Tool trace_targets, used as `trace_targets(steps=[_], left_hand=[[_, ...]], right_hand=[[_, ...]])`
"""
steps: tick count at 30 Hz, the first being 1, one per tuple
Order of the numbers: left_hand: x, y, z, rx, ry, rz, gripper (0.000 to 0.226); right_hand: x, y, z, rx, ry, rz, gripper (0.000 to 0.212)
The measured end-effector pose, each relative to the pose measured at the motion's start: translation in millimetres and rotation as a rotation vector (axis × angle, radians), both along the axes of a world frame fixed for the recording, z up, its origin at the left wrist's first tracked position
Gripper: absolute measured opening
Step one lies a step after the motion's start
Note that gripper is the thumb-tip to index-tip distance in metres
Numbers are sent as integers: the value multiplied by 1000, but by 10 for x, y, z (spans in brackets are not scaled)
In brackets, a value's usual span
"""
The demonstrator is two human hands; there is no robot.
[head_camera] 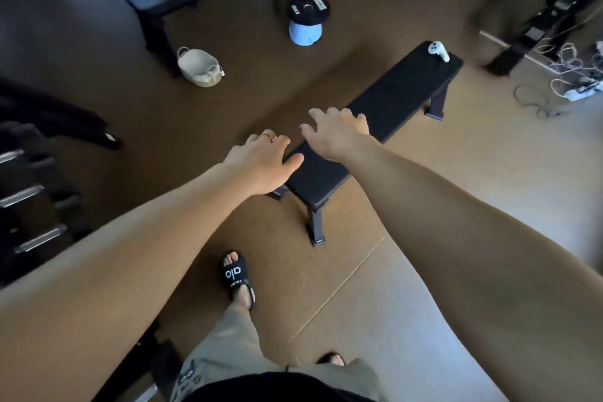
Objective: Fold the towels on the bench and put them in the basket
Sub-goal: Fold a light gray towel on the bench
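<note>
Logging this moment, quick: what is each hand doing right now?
Left hand: open, fingers loosely bent, holding nothing, at the near end of the bench.
Right hand: open, fingers spread, holding nothing, over the bench.

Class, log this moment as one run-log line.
left hand: open, empty | right hand: open, empty | bench: no towel visible, white controller at far end | basket: on floor

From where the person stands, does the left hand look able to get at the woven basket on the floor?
Probably not without a step. The left hand hovers open over the near end of the bench, while the basket sits on the floor well beyond it, by a dark frame's leg. Nothing blocks the way.
</note>
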State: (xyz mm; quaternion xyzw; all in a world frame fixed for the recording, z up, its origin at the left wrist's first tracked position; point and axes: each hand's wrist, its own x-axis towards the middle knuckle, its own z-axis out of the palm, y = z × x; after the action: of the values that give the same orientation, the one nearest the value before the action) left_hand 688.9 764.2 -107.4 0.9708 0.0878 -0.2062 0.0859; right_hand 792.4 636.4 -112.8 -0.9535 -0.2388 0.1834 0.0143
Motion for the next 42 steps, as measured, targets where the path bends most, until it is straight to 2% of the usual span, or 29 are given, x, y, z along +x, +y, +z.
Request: trace_targets(steps=[8,16,26,35,42], left_hand=[[973,1824,-126,-58,11,23,64],[2132,2996,-64,-72,33,-29,63],[4337,4214,-152,-27,54,-38,61],[6334,5103,28,-19,42,-48,63],[8277,5790,-335,-70,41,-149,61]], right_hand=[[973,1831,-203,-89,39,9,55],[2186,2944,-76,-87,32,-56,56],[4591,4141,-220,-93,13,-50,56],[6540,4988,-93,-94,3,-62,55],[8213,5610,-332,-108,2,-147,55]])
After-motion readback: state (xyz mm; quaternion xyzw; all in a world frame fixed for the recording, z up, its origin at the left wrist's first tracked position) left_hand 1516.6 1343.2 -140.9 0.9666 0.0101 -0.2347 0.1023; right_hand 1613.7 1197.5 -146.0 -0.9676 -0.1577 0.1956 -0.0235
